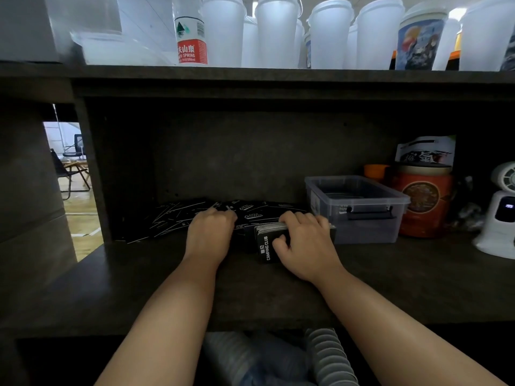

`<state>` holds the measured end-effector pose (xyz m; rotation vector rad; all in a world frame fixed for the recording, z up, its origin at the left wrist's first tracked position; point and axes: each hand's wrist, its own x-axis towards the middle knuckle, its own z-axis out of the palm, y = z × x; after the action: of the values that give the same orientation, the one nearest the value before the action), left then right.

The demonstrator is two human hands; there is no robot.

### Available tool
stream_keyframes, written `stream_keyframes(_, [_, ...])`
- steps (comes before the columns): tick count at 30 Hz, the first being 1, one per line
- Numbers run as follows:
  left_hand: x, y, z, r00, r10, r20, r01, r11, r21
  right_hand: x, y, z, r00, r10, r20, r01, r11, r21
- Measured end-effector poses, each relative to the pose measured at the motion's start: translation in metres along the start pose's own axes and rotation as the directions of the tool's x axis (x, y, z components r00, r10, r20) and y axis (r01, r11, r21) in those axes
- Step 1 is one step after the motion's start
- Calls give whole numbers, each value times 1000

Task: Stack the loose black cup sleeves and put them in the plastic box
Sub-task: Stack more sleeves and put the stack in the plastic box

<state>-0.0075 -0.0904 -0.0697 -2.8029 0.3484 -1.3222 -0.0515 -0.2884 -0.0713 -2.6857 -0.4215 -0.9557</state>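
Sitting on the dark shelf (139,288), the plastic box (359,210) waits just to the right of the hands, with its top open. Something dark may lie in the bottom, but the see-through walls make it hard to tell.

Loose black cup sleeves (178,215) are spread flat behind and to the left of the hands. They are black on a dark shelf, so no one can tell how many there are or where one ends.

A stack of sleeves (267,243) stands on its edge, touching the shelf. The right hand (303,240) grips it, fingers curled over the top and thumb on the front. If the grip goes loose, the stack could fan out and tip over. It might also bump the box wall on the way in.

The left hand (211,232) rests on the loose pile with fingers bent. Its fingertips are hidden, so nobody can tell if it holds a sleeve. Pulling one could drag others off the edge.
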Motion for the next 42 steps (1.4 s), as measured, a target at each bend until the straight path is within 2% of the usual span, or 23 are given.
stream_keyframes(3, [1, 4, 1, 983, 4, 183, 8, 998, -65, 0, 0, -1, 1000, -1, 3, 1, 1000, -2])
stream_keyframes(6, [3, 4, -1, 957, -84, 279, 85, 996, 9, -1, -1, -1, 1000, -2, 4, 2, 1000, -7])
stream_keyframes(9, [1, 8, -11, 984, 6, 178, -30, 991, 132, -1, -2, -1, 1000, -4, -12, 4, 1000, 3])
stream_keyframes(11, [1, 8, -10, 994, 40, 99, -51, 993, 110, -1, -1, 0, 1000, -5, -22, 5, 1000, -5])
stream_keyframes(14, [1, 5, -6, 992, -9, 130, 2, 999, 51, -1, -1, 0, 1000, -3, -24, 3, 1000, -10])
stream_keyframes(16, [1, 4, -6, 999, -47, -12, 46, 998, -52, -1, -1, 1, 1000, -1, -27, 1, 1000, -7])
stream_keyframes(18, [1, 6, -12, 958, -184, -219, 146, 973, -179, -1, 0, 1, 1000, 5, -28, -5, 1000, 1])
stream_keyframes(20, [2, 5, -20, 894, -356, -273, 250, 901, -355, 0, 0, 1, 999, 21, -27, -21, 999, 25])
stream_keyframes(22, [3, -1, -22, 814, -553, -177, 385, 742, -549, -1, 0, 0, 999, 39, -29, -37, 998, 55])
stream_keyframes(24, [1, -8, -21, 759, -648, -65, 444, 587, -677, -2, -1, -1, 998, 44, -40, -41, 996, 77])
stream_keyframes(28, [-1, -13, -12, 787, -607, 111, 455, 449, -769, -2, -1, -6, 998, 53, -16, -52, 996, 73])
stream_keyframes(32, [-1, -11, -2, 848, -400, 348, 476, 284, -832, 0, 1, -5, 999, 43, 22, -44, 998, 44])
stream_keyframes(33, [-2, -8, -3, 856, -342, 387, 488, 286, -825, 0, 2, -5, 999, 40, 23, -41, 999, 35])
stream_keyframes(34, [-3, -7, -3, 874, -295, 387, 479, 381, -791, 0, 2, -4, 999, 38, 22, -39, 999, 22])
stream_keyframes(35, [-4, -6, -4, 902, -227, 367, 429, 565, -705, 0, 2, -4, 999, 37, 18, -37, 999, 7])
stream_keyframes(36, [-4, -4, -6, 928, -142, 343, 321, 770, -551, 0, 1, -3, 999, 35, 6, -35, 999, -7])
stream_keyframes(37, [-3, -1, -7, 942, -62, 331, 201, 893, -403, -1, 1, -2, 999, 32, -15, -32, 999, -17])
stream_keyframes(39, [-3, 6, -11, 949, 54, 309, 45, 952, -303, -1, 1, -1, 999, 28, -41, -29, 999, -27])
stream_keyframes(42, [-3, 7, -14, 951, 101, 291, -3, 948, -319, -1, 0, -2, 999, 34, -4, -35, 999, -41])
